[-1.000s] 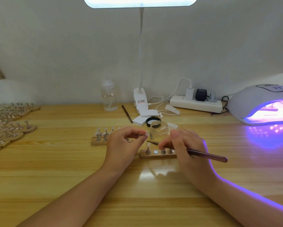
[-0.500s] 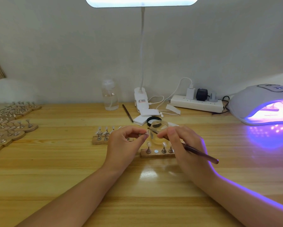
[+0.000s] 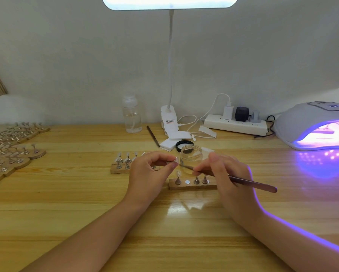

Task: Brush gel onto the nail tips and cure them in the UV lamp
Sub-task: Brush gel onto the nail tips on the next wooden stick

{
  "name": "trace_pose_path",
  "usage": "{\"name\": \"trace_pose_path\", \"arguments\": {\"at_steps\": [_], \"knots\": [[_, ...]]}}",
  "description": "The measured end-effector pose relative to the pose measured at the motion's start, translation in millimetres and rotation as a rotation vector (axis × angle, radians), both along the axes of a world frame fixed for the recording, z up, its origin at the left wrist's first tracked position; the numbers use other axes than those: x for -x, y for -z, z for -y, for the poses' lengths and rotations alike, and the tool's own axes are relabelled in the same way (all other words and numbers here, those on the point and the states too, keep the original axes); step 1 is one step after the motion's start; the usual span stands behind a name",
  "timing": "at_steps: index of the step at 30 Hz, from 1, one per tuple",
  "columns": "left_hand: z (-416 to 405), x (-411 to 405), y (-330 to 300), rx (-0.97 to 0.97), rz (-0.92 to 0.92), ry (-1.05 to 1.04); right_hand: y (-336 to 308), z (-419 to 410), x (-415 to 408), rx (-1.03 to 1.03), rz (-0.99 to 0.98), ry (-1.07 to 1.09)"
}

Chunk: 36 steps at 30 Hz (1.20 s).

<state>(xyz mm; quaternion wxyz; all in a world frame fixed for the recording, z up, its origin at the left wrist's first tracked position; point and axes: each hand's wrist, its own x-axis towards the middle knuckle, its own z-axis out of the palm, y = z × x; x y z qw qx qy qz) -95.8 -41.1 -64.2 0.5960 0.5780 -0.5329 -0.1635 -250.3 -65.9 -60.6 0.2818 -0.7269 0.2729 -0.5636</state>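
Observation:
My left hand (image 3: 152,169) pinches a small clear nail tip (image 3: 176,160) on its metal stand, held up beside an open glass gel jar (image 3: 191,156). My right hand (image 3: 226,173) grips a dark brush (image 3: 249,182) whose thin tip points left and reaches the held nail tip. Below the hands lies a wooden holder strip (image 3: 192,185) with three nail stands and one bare magnet spot. At the far right the UV lamp (image 3: 311,122) glows purple, with a strip inside its mouth.
A second wooden strip (image 3: 118,167) with stands lies left of my hands. Several more strips (image 3: 13,152) crowd the left edge. Behind the jar are its black lid (image 3: 184,144), white pads, a spare brush (image 3: 153,136), a clear bottle (image 3: 132,116), a clip lamp and a power strip (image 3: 235,125).
The brush rose to the jar's rim half a second ago, then came down and left so its tip meets the nail tip in my left hand. My left hand barely moved.

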Motion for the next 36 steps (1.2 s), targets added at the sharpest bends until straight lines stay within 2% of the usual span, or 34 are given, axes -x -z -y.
{"name": "trace_pose_path", "arguments": {"at_steps": [4, 8, 13, 18, 23, 27, 32, 36], "knots": [[-0.3, 0.4, 0.0, 0.000, 0.007, 0.003, -1.1, 1.4, -1.9, -0.010, -0.075, 0.017], [-0.1, -0.3, 0.2, 0.003, 0.018, 0.005, 0.3, -1.1, 0.9, 0.022, -0.021, -0.004], [0.1, -0.4, 0.8, 0.018, 0.024, 0.006, -1.1, 1.1, -1.6, 0.018, -0.125, 0.047], [0.7, -1.4, 1.3, 0.025, 0.018, 0.010, -0.2, -0.7, -0.4, 0.088, -0.086, 0.031], [1.3, -1.2, 1.8, 0.033, 0.004, 0.014, -0.1, 0.9, -2.3, 0.061, -0.152, 0.042], [1.8, -1.2, 2.3, 0.034, -0.009, 0.011, 1.7, -0.9, 0.5, 0.141, -0.095, 0.043], [1.4, -0.4, 0.3, 0.067, -0.003, 0.049, 0.4, 3.5, 2.0, 0.035, 0.125, -0.017], [0.9, -0.5, 0.1, 0.075, -0.003, 0.057, -0.9, 2.2, 2.5, 0.039, 0.131, -0.054]]}}
